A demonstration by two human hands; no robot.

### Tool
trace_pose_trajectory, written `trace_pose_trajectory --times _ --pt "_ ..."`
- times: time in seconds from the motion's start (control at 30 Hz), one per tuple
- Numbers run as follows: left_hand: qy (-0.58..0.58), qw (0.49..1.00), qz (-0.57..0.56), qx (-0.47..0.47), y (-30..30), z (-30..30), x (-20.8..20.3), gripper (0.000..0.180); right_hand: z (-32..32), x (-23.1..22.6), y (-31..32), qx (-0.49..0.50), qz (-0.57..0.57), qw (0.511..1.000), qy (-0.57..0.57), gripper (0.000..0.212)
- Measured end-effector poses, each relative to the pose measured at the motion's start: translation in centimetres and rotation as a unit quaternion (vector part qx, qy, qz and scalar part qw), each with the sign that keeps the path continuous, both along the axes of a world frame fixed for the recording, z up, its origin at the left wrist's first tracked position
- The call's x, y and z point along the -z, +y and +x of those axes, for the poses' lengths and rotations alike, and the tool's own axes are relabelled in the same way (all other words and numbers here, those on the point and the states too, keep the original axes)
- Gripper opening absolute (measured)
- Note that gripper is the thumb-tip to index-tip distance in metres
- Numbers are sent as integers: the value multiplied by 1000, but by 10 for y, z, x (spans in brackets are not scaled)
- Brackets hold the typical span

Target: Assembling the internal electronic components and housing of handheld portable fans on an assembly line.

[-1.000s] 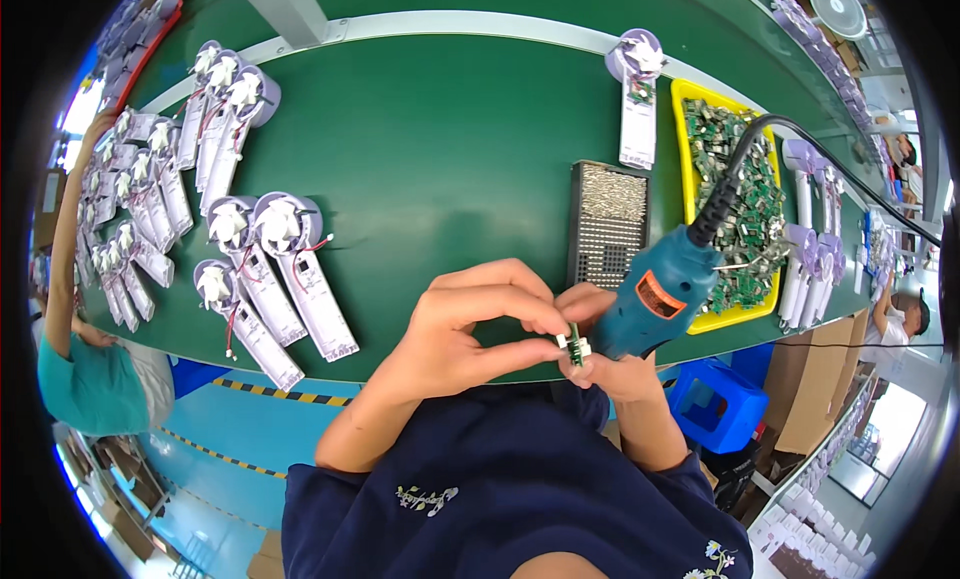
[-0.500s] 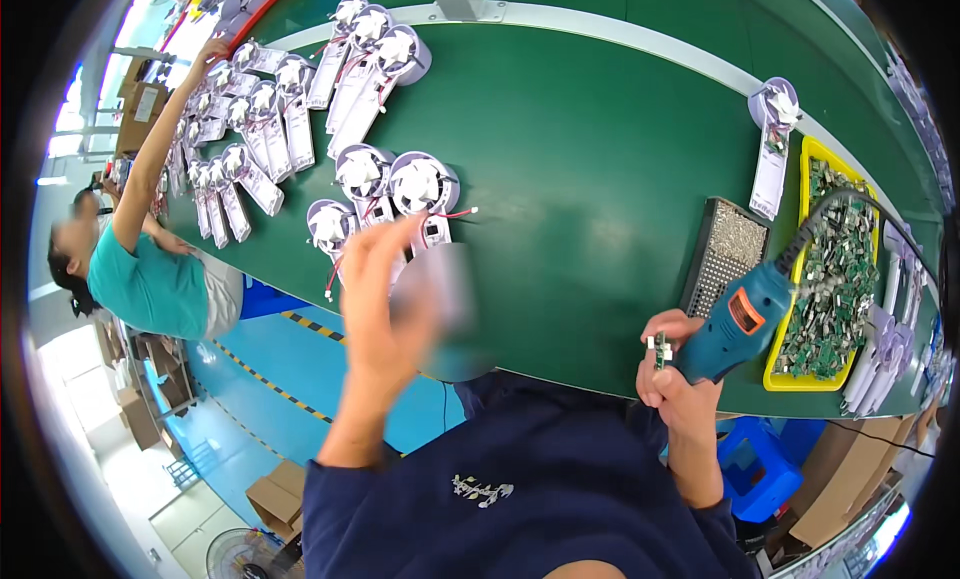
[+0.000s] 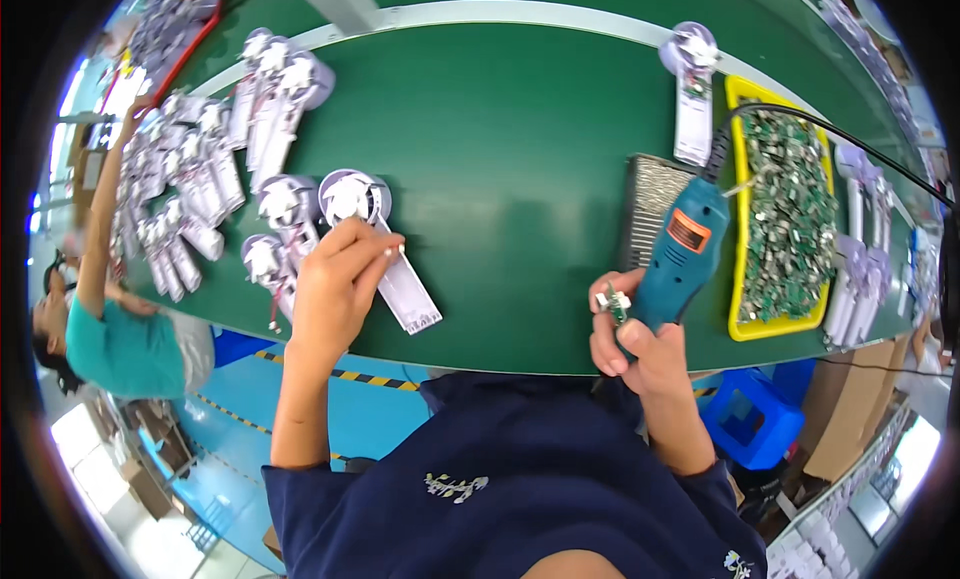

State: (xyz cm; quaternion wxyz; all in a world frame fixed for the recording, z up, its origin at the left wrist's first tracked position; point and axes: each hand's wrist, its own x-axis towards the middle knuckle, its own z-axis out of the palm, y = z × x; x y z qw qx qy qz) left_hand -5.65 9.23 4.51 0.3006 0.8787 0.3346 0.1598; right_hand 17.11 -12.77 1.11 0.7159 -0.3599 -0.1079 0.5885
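Fan housing [image 3: 409, 297], pale lilac, lies just beneath the left fingers [image 3: 350, 245]. Right fingers [image 3: 605, 347] grip the teal power tool [image 3: 684, 247] along with a green circuit board [image 3: 616, 303]; the left fingers pinch a small white connector [image 3: 401, 249].

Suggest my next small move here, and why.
Perhaps slide the nearest fan unit rightward, toward your right hand. Your left hand has its fingertips at that unit, near its fan, while your right hand holds a small green circuit board and a blue power tool, so the left seems freer to move.
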Motion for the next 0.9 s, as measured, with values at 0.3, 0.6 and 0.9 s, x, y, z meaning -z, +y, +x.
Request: trace_pose_trajectory --times 0.3,0.6,0.9 --pt "-175 981 -9 88 -63 69 28 27 8 -10 -13 -1 -69 996 -55 42" --pt "-268 923 -260 -88 -90 85 54 16 -12 -8 4 9 -191 889 -416 36" --pt "-279 921 -249 -105 -86 85 55 14 -19 -22 26 -22 -213 801 -559 38"
